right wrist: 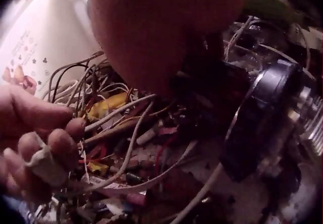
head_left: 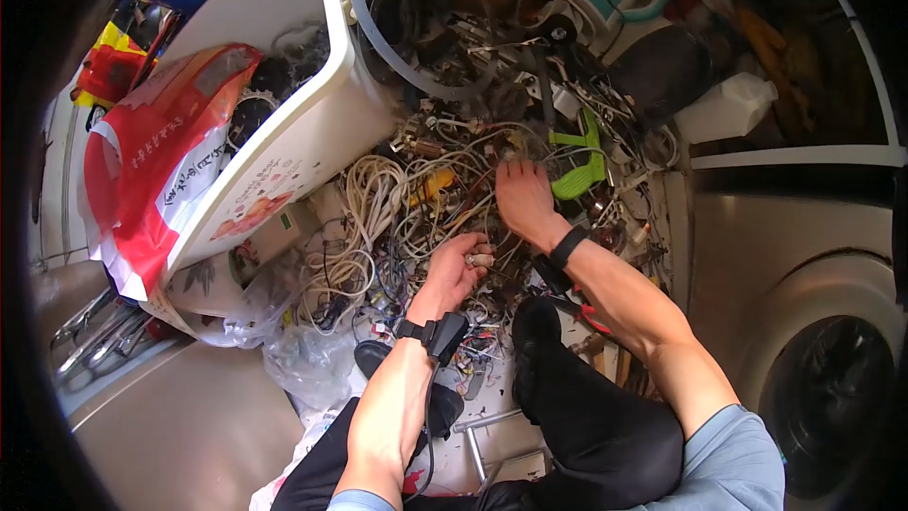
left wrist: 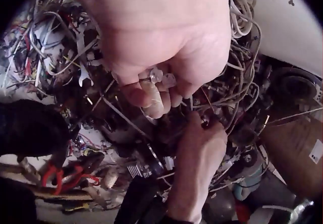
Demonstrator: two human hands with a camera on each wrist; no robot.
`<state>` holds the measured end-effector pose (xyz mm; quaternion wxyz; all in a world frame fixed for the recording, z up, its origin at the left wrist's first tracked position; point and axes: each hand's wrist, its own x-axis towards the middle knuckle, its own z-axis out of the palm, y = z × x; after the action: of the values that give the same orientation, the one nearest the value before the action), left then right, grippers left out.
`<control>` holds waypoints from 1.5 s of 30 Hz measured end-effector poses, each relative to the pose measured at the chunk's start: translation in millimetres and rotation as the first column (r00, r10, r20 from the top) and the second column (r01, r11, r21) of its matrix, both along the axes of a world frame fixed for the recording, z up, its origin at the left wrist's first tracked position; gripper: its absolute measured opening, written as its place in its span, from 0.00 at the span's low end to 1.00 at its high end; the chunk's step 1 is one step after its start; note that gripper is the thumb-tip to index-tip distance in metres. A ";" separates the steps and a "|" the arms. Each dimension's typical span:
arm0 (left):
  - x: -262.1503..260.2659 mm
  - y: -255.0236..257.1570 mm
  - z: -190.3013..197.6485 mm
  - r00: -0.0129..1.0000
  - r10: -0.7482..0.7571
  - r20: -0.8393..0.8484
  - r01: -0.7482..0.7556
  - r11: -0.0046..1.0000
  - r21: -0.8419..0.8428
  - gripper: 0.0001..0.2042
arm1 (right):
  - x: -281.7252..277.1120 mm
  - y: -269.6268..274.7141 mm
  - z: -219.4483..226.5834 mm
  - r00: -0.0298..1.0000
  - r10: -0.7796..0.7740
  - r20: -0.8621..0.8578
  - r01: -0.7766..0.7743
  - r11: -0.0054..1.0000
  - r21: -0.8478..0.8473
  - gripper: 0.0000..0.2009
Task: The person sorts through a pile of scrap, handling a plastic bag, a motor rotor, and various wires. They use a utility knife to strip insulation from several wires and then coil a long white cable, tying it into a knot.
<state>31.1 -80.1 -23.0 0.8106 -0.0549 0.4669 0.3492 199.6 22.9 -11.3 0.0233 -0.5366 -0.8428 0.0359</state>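
Observation:
My left hand (head_left: pixel 452 274) is low over a heap of cables and small parts, palm up with its fingers curled. In the left wrist view it holds small clear plastic pieces (left wrist: pixel 157 75) against the fingers, one of which has a whitish wrap (left wrist: pixel 154 101). My right hand (head_left: pixel 526 197) reaches into the heap farther forward, beside a bright green plastic piece (head_left: pixel 581 178). Its fingertips are hidden among the parts, and I cannot tell whether they grip anything. A yellow piece (head_left: pixel 432 185) and a coil of whitish cable (head_left: pixel 371 197) lie left of it.
A tilted white bin (head_left: pixel 322 123) with a red and white bag (head_left: pixel 156 161) stands at the left. A washing machine (head_left: pixel 804 322) bounds the right. Red-handled pliers (left wrist: pixel 63 178) and a spanner (left wrist: pixel 82 57) lie in the heap. A clear plastic bag (head_left: pixel 307 364) lies near my feet.

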 end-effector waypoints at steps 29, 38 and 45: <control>-0.2 -20.8 23.2 0.992 -0.005 -0.128 0.009 0.999 0.030 0.09 | -10.3 24.6 -28.1 0.987 -0.114 0.110 0.126 0.985 -0.115 0.10; -10.5 -24.9 17.5 0.995 0.053 -0.088 -0.050 0.998 0.030 0.09 | -3.2 20.3 -29.4 0.990 -0.048 0.129 0.057 0.996 -0.067 0.10; -5.5 -24.7 13.5 0.996 0.041 -0.077 -0.037 0.998 0.052 0.09 | 3.0 8.6 -33.3 0.988 -0.051 0.145 0.065 0.993 -0.097 0.07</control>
<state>25.6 -104.8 -9.5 0.7861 -0.0298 0.4879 0.3783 202.6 31.5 -44.6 -0.0630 -0.5626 -0.8233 0.0398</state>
